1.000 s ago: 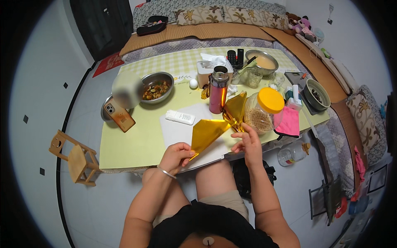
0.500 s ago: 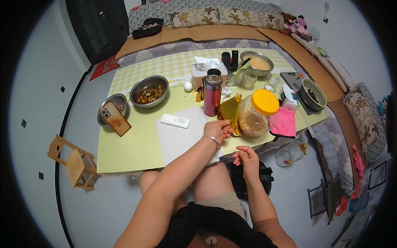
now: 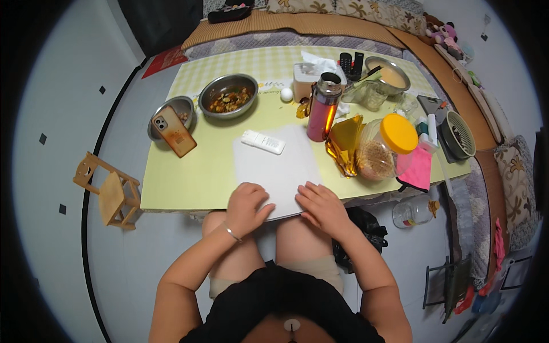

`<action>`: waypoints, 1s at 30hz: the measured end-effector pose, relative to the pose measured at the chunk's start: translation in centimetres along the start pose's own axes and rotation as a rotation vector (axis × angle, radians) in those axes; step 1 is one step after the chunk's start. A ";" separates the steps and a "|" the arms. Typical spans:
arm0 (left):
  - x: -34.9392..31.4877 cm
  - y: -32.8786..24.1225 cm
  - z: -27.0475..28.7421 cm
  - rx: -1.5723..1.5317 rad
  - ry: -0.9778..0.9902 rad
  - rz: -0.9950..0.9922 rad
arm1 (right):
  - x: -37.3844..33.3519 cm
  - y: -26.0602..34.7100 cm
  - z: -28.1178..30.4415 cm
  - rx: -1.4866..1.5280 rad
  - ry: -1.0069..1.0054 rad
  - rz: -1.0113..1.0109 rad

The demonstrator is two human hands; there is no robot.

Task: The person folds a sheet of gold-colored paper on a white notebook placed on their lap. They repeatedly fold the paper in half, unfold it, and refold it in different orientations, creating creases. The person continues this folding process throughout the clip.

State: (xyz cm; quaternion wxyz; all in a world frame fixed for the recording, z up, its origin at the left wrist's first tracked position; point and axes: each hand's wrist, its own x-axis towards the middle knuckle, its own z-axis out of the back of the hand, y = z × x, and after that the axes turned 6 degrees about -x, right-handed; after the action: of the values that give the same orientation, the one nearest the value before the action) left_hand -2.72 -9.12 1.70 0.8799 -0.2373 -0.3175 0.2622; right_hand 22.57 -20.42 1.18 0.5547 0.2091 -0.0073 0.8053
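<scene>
A white sheet or thin board (image 3: pixel 280 177) lies at the near edge of the table. My left hand (image 3: pixel 247 206) rests on its near left corner, thumb apart from the fingers. On the near right side my right hand (image 3: pixel 323 209) lies with its fingers stretched out. Both hands are open and hold nothing. A white remote control (image 3: pixel 263 142) lies across the far part of the sheet. Just right of the sheet are a crumpled gold foil wrapper (image 3: pixel 345 150), an uncapped pink thermos flask (image 3: pixel 323 114) standing upright, and a clear jar (image 3: pixel 374 157) with a yellow lid.
To the left, a phone (image 3: pixel 174 131) leans on a small metal bowl (image 3: pixel 184 106), beside a larger bowl of food (image 3: pixel 229 77). An egg (image 3: pixel 286 94), a tissue box (image 3: pixel 302 83) and a pink cloth (image 3: pixel 416 167) are also on the table. A wooden chair (image 3: pixel 112 197) stands left.
My left hand has let go of the gold foil and moved back left onto the sheet. My right hand has come up from beside the table edge onto the sheet. The view has shifted.
</scene>
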 end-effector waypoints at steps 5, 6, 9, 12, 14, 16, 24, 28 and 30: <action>-3.5 -0.4 1.7 0.109 0.014 -0.051 | 0.6 -0.9 -0.7 -0.068 0.074 0.082; -3.8 -0.4 1.5 0.127 0.026 -0.041 | 0.5 -1.0 -0.7 -0.047 0.071 0.079; -4.6 -0.1 1.1 0.087 0.017 -0.026 | 0.8 -1.0 -0.5 0.036 0.031 0.046; -4.8 0.1 0.9 0.026 -0.003 -0.001 | 0.8 -1.4 -0.2 0.106 -0.010 -0.020; -4.8 0.4 0.9 -0.021 -0.009 0.037 | 1.0 -1.1 -0.3 0.175 -0.040 -0.114; -4.7 0.7 0.8 -0.082 -0.013 0.089 | 1.6 -0.8 0.4 0.197 -0.014 -0.176; -2.4 0.0 2.7 -0.482 -0.094 0.386 | 3.3 -1.9 1.7 0.813 0.049 -0.566; -2.0 0.2 2.8 -0.380 -0.195 0.333 | 4.1 -3.0 1.5 0.828 0.075 -0.653; -2.0 1.6 2.4 -0.289 -0.199 0.364 | 4.4 -3.4 0.7 0.993 -0.011 -0.640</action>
State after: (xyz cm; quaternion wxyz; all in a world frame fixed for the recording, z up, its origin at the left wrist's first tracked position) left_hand -6.16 -8.54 1.58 0.7395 -0.3870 -0.3885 0.3904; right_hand 24.54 -15.41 2.59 0.6057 0.4397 0.4310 0.5040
